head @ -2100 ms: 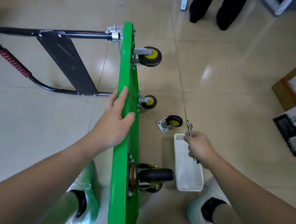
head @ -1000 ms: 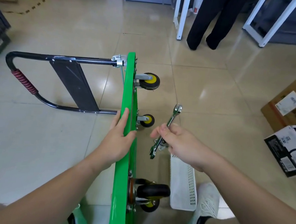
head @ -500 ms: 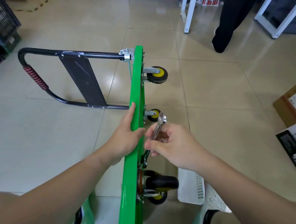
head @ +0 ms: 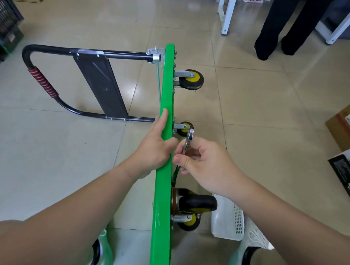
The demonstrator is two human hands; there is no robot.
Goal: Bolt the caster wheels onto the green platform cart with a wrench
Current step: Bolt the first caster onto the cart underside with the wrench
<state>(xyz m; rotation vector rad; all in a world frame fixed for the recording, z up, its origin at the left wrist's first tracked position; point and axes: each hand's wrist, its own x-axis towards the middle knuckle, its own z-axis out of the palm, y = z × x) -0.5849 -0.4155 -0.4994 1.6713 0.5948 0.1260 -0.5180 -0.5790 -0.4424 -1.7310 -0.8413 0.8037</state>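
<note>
Green cart [head: 168, 89] stood on its edge, left hand [head: 151, 151] wrapped over the top rim. Right hand [head: 209, 167] pinched the wrench [head: 188, 139] right beside it.

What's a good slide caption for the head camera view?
Left hand grips the green platform cart, tipped on its edge, while the right hand holds a wrench beside its underside.

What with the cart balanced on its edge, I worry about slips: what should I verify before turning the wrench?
1. Green platform cart held on its edge by left hand: ok.
2. Wrench gripped by right hand: ok.
3. Wrench's lower end properly seated: cannot tell, its tip is lost beside the platform.
4. Near caster wheel fastened tight: cannot tell.
5. Bystander's legs clear of the cart: ok.
</note>
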